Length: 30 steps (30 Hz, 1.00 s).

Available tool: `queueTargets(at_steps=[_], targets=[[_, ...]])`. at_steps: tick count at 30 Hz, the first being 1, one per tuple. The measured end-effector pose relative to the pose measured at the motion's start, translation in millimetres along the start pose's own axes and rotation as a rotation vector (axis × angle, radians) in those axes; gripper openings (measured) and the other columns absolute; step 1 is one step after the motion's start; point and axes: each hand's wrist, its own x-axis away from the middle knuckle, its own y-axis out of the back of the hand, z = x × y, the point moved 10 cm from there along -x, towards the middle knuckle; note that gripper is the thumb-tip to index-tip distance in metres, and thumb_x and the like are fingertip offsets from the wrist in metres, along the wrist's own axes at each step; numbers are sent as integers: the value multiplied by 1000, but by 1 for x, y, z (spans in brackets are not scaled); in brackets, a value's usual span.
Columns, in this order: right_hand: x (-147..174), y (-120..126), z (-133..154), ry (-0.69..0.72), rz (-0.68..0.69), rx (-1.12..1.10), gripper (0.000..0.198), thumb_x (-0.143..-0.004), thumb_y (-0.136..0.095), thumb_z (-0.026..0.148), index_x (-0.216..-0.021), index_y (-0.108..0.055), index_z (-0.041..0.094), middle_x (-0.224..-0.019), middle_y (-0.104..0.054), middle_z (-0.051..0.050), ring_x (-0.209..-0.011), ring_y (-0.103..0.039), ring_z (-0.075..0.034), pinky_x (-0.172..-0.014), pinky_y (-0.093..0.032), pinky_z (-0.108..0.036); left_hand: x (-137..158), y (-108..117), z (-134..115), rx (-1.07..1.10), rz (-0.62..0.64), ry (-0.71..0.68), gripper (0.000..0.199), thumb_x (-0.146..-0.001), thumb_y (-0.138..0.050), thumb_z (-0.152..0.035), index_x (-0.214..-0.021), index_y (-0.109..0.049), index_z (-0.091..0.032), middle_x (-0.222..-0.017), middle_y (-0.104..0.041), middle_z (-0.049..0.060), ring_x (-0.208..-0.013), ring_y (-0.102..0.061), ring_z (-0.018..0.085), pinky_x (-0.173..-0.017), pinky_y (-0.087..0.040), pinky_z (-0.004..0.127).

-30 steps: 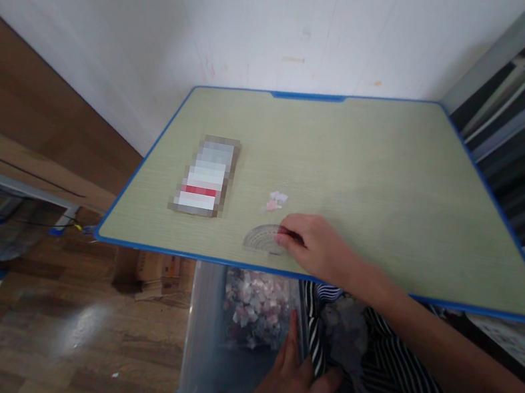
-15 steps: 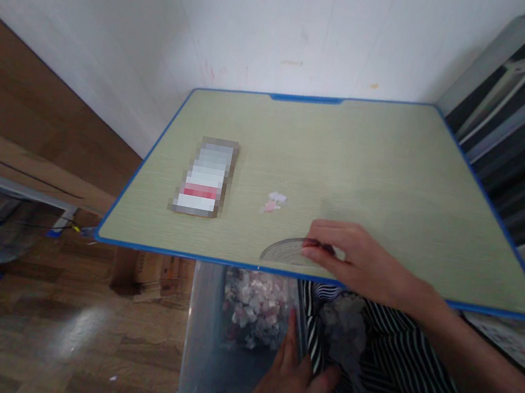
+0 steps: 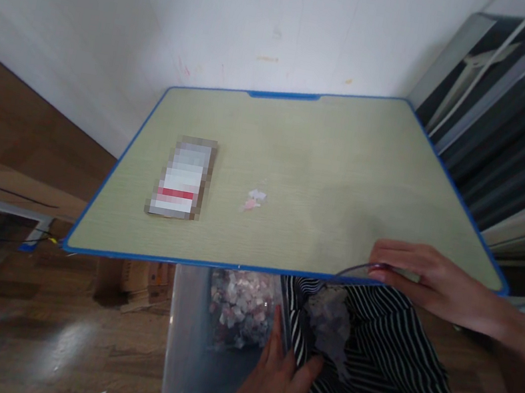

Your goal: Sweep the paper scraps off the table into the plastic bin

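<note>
My right hand (image 3: 407, 266) pinches a thin, see-through curved sheet (image 3: 354, 267), held at the front edge of the pale green table (image 3: 324, 160) with the blue rim. Only its dark arc shows clearly. Below, my left hand (image 3: 268, 380) lies over the side of a clear plastic bin (image 3: 180, 344), index finger stretched and thumb apart. Inside the bin are many pinkish-white flakes (image 3: 243, 305), apparently bagged. Beside that hand, a heap of greyish flakes (image 3: 331, 324) rests on black-and-white striped cloth (image 3: 381, 387). A few pink and white scraps (image 3: 254, 200) lie mid-table.
A phone-like slab (image 3: 183, 176), blurred out, lies on the table's left part. Behind stands a white wall (image 3: 212, 18). Dark flat panels (image 3: 508, 97) lean at the right. A cardboard box (image 3: 146, 281) sits on the wooden floor (image 3: 50, 335).
My right hand has moved right and toward the table's front edge with the curved sheet, which tips over that edge. The whole view has shifted slightly. My left hand stays at the bin.
</note>
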Motion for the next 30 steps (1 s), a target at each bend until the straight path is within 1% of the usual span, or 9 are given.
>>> queueTargets(at_steps=[5,11,14,16,19,23,25,28,30], targets=[[-12,17,4,-24,-123,24,26,-92,-46,31,-69,-51,21,-65,-53,0,-62,-52,-13,-59,-40,-29,0,2,0,-23,-73,-29,63,-78,-64,1,-133,-35,-13,-144,-32,27,-119,37,40,-101,-25,69],[-82,16,7,-1,-279,75,25,-88,-46,27,-64,-46,19,-60,-48,0,-55,-43,-12,-56,-32,-27,0,6,-4,-49,-98,-65,53,-86,-60,-7,-132,-35,-9,-143,-30,31,-120,31,44,-99,-27,69],[-116,10,9,-13,-273,128,21,-88,-45,23,-68,-48,18,-65,-50,-1,-60,-45,-13,-59,-32,-27,-1,5,-2,-76,-103,-42,50,-87,-59,-7,-132,-37,-11,-143,-31,31,-122,26,45,-99,-29,68],[-130,2,14,4,-216,194,21,-88,-43,22,-68,-47,18,-69,-51,-3,-64,-46,-14,-61,-31,-28,-2,3,-1,-97,-100,-33,48,-88,-58,-7,-132,-38,-12,-142,-33,29,-124,20,47,-98,-31,68],[-138,-7,19,38,-127,249,22,-89,-41,23,-68,-45,18,-70,-51,-3,-65,-45,-14,-61,-30,-28,-3,0,-1,-125,-113,-44,44,-92,-55,-11,-133,-39,-14,-138,-40,28,-126,8,50,-96,-33,68],[-135,2,15,50,-228,238,22,-90,-38,24,-71,-46,17,-72,-50,-4,-66,-45,-14,-63,-31,-28,-4,0,1,-182,-124,-14,41,-93,-55,-14,-131,-42,-16,-135,-44,28,-128,-9,52,-94,-38,65],[-134,2,12,61,-215,222,23,-89,-39,24,-67,-43,18,-69,-48,-3,-64,-44,-14,-61,-31,-27,-4,1,0,-204,-129,-18,42,-93,-55,-13,-132,-41,-16,-134,-45,28,-127,-14,53,-93,-39,64],[-138,3,7,84,-189,156,25,-86,-42,25,-62,-40,19,-63,-46,0,-59,-42,-12,-57,-30,-26,-5,2,0,-210,-127,-22,41,-94,-53,-14,-133,-40,-18,-134,-46,27,-127,-16,51,-93,-41,62],[-143,16,-2,48,-273,131,22,-85,-44,25,-63,-43,19,-62,-47,0,-58,-42,-12,-57,-30,-26,-5,1,1,-205,-125,-14,39,-95,-52,-18,-132,-40,-20,-134,-46,26,-127,-15,51,-93,-41,62]])
